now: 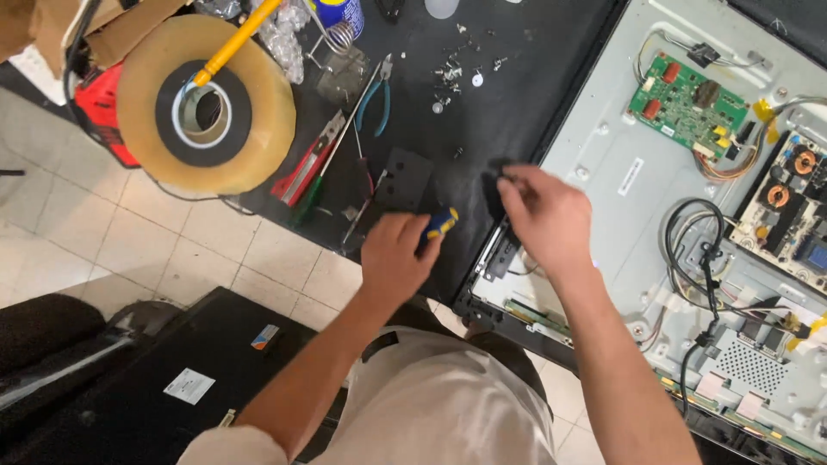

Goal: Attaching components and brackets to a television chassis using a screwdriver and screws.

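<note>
Left hand [394,257] clamped on blue-yellow screwdriver [441,223]; right hand [543,215] pinches small black part [500,172] at near-left corner of opened TV back panel [620,164]. Judged: mid-disassembly; next move needs driver tip seated square. Loose screws [457,69], pliers [376,99], tape roll [207,103] left of panel on black bench; tiled floor

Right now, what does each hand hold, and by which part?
The left hand grips a blue and yellow handled screwdriver by its handle. The right hand pinches a small black part with its fingers; where exactly, I cannot tell.
</note>
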